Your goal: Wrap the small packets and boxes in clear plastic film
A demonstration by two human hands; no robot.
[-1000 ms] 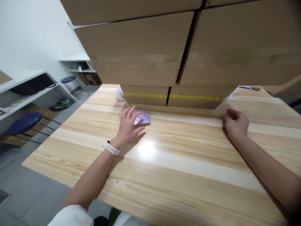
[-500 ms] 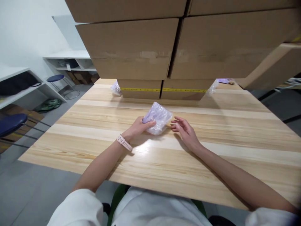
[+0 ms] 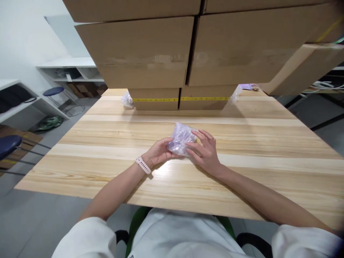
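A small packet in clear bubble wrap (image 3: 179,139), pale purple inside, is held just over the wooden table (image 3: 107,139); what lies inside cannot be made out. My left hand (image 3: 160,152) is closed around its left side, fingers beneath and thumb at the left edge. From the right, my right hand (image 3: 205,152) grips the packet, its bent fingertips spread across the upper face and right edge. A pale pink band (image 3: 143,165) circles my left wrist.
Stacked cardboard boxes (image 3: 139,53) stand at the table's back, overhanging a lower row with yellow measuring tape (image 3: 156,100). Clear plastic wrap (image 3: 127,100) lies left of that row. Another carton (image 3: 303,68) leans in at the right. Blue stools (image 3: 53,91) stand left.
My right hand has moved left onto the packet. My left hand has turned, so its fingers now support the packet from below. The view has shifted slightly right.
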